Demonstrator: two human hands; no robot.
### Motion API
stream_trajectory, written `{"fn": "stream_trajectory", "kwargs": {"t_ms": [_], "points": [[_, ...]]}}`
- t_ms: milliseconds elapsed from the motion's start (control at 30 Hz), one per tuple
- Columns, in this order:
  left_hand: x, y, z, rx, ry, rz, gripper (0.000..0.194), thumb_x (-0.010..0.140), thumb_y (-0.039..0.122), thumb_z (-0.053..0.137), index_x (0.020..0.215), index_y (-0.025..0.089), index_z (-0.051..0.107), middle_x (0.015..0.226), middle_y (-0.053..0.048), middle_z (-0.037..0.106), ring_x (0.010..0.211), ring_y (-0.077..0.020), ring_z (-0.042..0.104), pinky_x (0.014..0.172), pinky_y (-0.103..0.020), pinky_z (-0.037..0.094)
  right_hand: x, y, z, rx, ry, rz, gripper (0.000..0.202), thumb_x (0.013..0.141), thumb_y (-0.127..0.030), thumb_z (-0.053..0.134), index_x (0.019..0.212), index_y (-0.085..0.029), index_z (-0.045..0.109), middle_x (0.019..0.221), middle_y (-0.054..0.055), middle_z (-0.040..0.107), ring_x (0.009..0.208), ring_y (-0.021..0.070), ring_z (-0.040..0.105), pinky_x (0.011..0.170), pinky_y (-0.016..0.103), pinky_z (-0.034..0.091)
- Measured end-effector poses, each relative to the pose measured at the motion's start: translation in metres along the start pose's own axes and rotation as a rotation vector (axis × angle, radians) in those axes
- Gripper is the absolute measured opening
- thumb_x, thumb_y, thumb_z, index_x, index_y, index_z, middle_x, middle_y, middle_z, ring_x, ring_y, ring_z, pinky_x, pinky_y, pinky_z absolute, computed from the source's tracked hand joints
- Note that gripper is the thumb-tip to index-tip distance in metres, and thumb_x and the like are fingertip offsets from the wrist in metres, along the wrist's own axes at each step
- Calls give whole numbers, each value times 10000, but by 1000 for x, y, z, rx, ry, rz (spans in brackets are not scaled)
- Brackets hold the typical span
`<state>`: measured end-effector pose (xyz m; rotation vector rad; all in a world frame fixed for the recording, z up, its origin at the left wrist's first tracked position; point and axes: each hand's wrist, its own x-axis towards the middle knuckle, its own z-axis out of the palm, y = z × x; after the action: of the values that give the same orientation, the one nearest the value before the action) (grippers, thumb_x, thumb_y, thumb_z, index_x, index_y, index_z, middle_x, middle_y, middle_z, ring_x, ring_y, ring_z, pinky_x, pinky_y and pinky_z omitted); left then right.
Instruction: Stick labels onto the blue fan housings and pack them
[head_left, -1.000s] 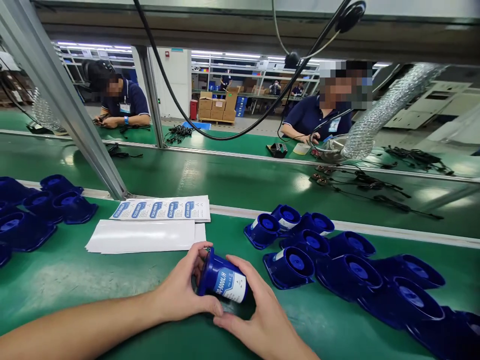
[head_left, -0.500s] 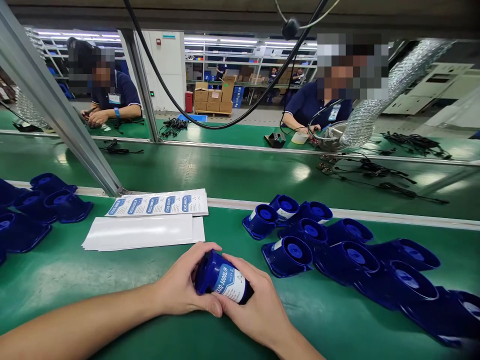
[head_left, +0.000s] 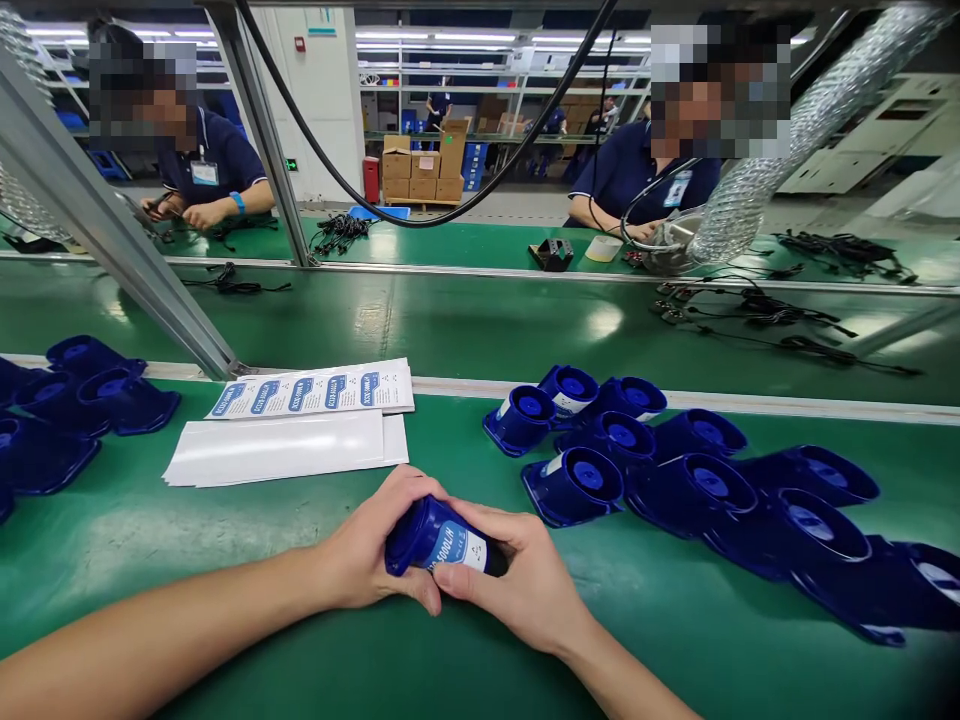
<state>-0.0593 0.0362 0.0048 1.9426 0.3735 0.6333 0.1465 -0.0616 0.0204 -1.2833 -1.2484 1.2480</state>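
Observation:
Between my two hands, low in the middle of the head view, lies a dark blue round housing (head_left: 418,532) with a blue-and-white label (head_left: 459,546) on its side. My left hand (head_left: 367,550) is wrapped round its flanged left end. Round the right end curls my right hand (head_left: 525,575), its thumb lying on the label. Beyond my hands is a sheet of printed labels (head_left: 315,392), with white backing strips (head_left: 277,447) just in front of it. Several similar blue housings (head_left: 585,478) stand on the green bench to the right, some with labels showing.
More blue housings (head_left: 124,400) sit at the left edge. A slanting metal post (head_left: 127,200) meets the bench's raised white edge (head_left: 450,388). Across the green belt, two people (head_left: 217,165) work among black cables (head_left: 341,232). A black cable loop hangs above.
The housing has turned between my hands, so less of its label shows. My right thumb has moved up onto the label. The whole view has shifted slightly.

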Motion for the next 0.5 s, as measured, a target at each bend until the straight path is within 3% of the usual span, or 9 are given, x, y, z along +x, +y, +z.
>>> {"fn": "stream_trajectory", "kwargs": {"t_ms": [100, 233, 500], "points": [[-2, -2, 0, 45, -28, 20, 799, 745, 583, 883, 1392, 330, 487, 1226, -91, 547, 1077, -252, 557, 920, -354, 510, 0, 6, -2, 127, 1, 93, 468, 762, -417, 914, 1198, -273, 826, 1204, 62, 826, 1118, 333, 747, 989, 462, 590], [-3, -2, 0, 36, -17, -16, 775, 739, 543, 907, 1366, 320, 509, 1206, -76, 548, 1061, -242, 558, 921, -346, 498, 3, 9, -4, 240, -20, 189, 509, 736, -442, 936, 1196, -255, 824, 1213, 73, 823, 1079, 330, 767, 988, 480, 594], [3, 5, -4, -31, -14, -144, 772, 695, 552, 937, 1307, 286, 548, 1212, -73, 588, 1052, -244, 583, 914, -346, 489, 7, 0, -6, 288, -18, 194, 502, 782, -545, 878, 1200, -274, 817, 1138, 60, 844, 1075, 323, 767, 1026, 496, 577]]}}
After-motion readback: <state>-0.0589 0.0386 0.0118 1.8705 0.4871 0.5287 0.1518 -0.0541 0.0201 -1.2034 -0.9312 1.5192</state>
